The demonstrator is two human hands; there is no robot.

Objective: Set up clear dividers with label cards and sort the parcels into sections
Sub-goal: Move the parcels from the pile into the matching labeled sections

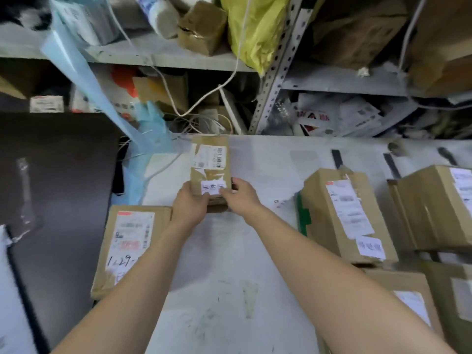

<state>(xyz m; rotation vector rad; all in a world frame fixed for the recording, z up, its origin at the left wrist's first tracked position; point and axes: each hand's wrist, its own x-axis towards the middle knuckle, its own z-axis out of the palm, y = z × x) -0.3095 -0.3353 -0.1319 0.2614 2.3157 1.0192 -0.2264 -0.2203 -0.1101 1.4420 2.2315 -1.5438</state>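
Fingers of both hands grasp the near end of a small oblong brown cardboard parcel (210, 166) at frame centre.

At lower left lies a flat brown cardboard box (129, 249) with a long white printed label. The left hand (190, 204) and right hand (241, 194) pinch the taped parcel's sides on the smooth, scuffed white tabletop (229, 277); a small white paper card (213, 187) sits between the thumbs. At right stand taller matte brown cartons (350, 215).

Handwritten digits "1229" cross the white label (129, 245) on the box (115, 251) by my left arm; other labels are too blurred to read.
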